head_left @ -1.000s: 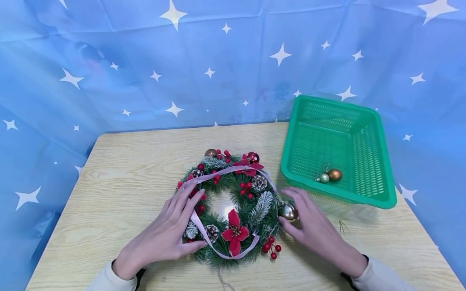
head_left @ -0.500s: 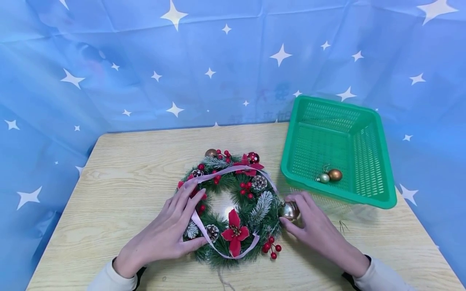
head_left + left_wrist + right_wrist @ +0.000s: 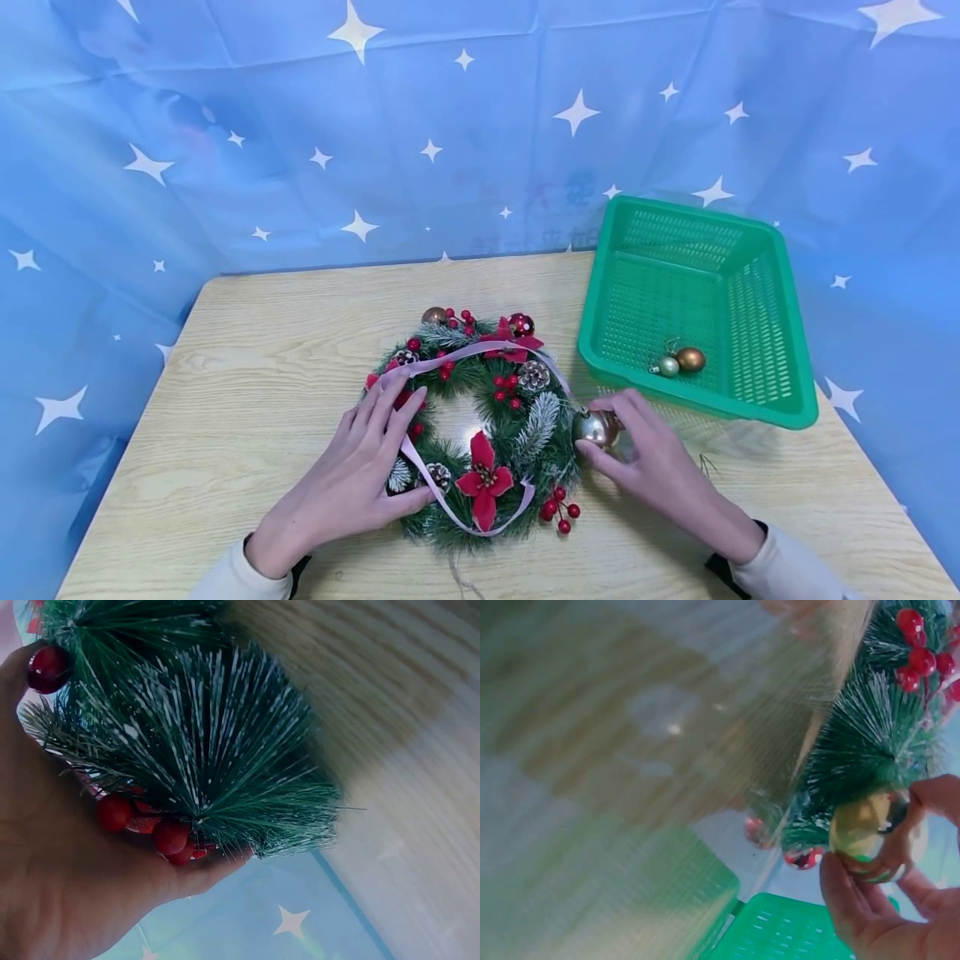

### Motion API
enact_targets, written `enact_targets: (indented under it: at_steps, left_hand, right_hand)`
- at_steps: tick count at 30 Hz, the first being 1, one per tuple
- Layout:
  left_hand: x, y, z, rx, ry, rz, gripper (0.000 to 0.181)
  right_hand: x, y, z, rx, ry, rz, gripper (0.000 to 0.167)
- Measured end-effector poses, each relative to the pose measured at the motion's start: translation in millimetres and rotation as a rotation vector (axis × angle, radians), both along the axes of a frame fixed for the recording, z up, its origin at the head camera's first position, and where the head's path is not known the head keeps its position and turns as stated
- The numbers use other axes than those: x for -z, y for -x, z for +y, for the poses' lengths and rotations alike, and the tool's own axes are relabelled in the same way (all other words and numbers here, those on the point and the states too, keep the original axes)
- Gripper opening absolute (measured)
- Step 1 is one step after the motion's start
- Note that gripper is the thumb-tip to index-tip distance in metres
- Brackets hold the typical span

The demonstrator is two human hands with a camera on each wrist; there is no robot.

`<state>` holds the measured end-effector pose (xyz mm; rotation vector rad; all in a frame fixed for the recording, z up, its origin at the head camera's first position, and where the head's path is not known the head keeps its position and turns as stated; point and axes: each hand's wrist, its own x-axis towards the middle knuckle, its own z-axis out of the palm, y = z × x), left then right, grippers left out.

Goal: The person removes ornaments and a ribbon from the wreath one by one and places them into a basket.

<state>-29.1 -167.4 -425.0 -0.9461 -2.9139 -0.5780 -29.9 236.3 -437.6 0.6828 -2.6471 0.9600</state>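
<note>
A green Christmas wreath (image 3: 551, 450) lies on the table, dressed with red poinsettias (image 3: 483, 482), pinecones, red berries and a pale pink ribbon (image 3: 517, 344) draped loosely across it. My left hand (image 3: 348, 475) grips the wreath's left side, fingers over the top and thumb at the near edge. In the left wrist view, frosted needles (image 3: 202, 742) and berries (image 3: 172, 836) press up to that hand. At the wreath's right edge, my right hand (image 3: 656, 458) pinches a shiny gold bauble (image 3: 596, 428) between thumb and fingers. The bauble (image 3: 862, 825) sits against the needles in the right wrist view.
A green plastic basket (image 3: 802, 367) stands at the right, behind my right hand, holding a copper bauble (image 3: 691, 360) and a small pale one (image 3: 668, 367). Twine (image 3: 461, 575) trails from the wreath's near side. A blue starry cloth hangs behind the wooden table (image 3: 262, 375).
My right fingers have closed further round the gold bauble, which has turned slightly at the wreath's edge. My left hand has shifted a little to the right on the wreath.
</note>
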Motion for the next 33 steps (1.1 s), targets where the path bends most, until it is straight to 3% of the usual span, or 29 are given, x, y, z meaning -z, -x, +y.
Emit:
enact_targets:
  at_steps: [14, 22, 33]
  left_hand:
    - [2.8, -0.5, 1.0, -0.012, -0.004, 0.017, 0.125]
    - [3.2, -0.9, 3.0, -0.025, -0.004, 0.021, 0.124]
    - [3.0, -0.4, 2.7, -0.026, -0.005, 0.016, 0.125]
  right_hand:
    - [-13.1, 6.8, -5, -0.037, 0.056, 0.108, 0.056]
    - [-20.8, 13.9, -3, -0.055, 0.061, 0.139, 0.046]
    - [-34.3, 22.0, 1, -0.047, 0.1, 0.228, 0.061]
